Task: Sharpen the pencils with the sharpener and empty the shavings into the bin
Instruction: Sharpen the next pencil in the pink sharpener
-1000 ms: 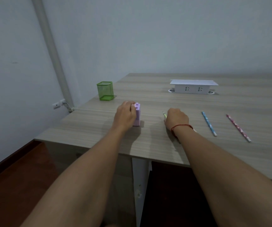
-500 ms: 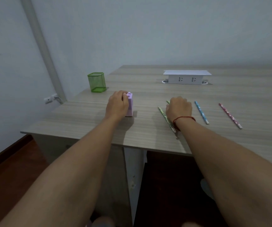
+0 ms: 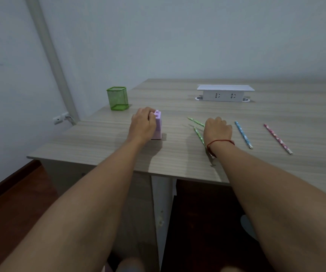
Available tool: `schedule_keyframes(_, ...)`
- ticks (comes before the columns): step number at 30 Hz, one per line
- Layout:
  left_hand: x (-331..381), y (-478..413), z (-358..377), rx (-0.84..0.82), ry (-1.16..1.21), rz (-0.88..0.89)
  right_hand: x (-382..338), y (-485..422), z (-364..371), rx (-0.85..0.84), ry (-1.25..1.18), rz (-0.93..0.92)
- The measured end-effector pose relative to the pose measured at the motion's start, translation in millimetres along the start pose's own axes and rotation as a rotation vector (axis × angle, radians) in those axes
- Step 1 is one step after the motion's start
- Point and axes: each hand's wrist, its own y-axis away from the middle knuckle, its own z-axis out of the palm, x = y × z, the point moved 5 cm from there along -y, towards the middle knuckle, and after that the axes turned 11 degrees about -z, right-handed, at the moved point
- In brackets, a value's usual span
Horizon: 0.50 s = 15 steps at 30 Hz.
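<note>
A small purple sharpener [image 3: 157, 124] stands upright on the wooden desk [image 3: 103, 142], and my left hand [image 3: 143, 124] is closed around its left side. My right hand [image 3: 217, 130] rests fisted on the desk to the right, with a green pencil [image 3: 195, 121] sticking out of it toward the sharpener. A second green pencil [image 3: 199, 135] lies flat by that wrist, partly hidden under it. Further right lie a blue pencil [image 3: 243, 135] and a pink pencil [image 3: 277, 139]. A green mesh bin [image 3: 117, 98] stands at the desk's far left corner.
A white socket box [image 3: 224, 93] sits at the back of the desk. The desk's left edge meets a wall with a pipe [image 3: 48, 55] and an outlet [image 3: 59, 119]. The front edge is close to my forearms.
My right hand has shifted right along the desk. One green pencil now lies flat beside the wrist, and another pokes out of the fist. My left hand stays on the sharpener.
</note>
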Motion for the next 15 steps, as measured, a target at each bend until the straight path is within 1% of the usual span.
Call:
schedule_keyframes(2,0,1,-2,-0.006,-0.017,0.004,-6,-2,-9,0.047,0.016,-0.067)
schedule_keyframes(4,0,2,-5,-0.013,-0.023,-0.017,-15,-5,-17,0.074,0.018,-0.173)
schedule_keyframes(8,3,2,-6,-0.047,-0.046,-0.07,-30,-3,-28,0.065,0.032,-0.349)
schedule_keyframes(15,7,2,-6,-0.078,-0.025,-0.086,-32,5,-36,0.078,0.069,-0.389)
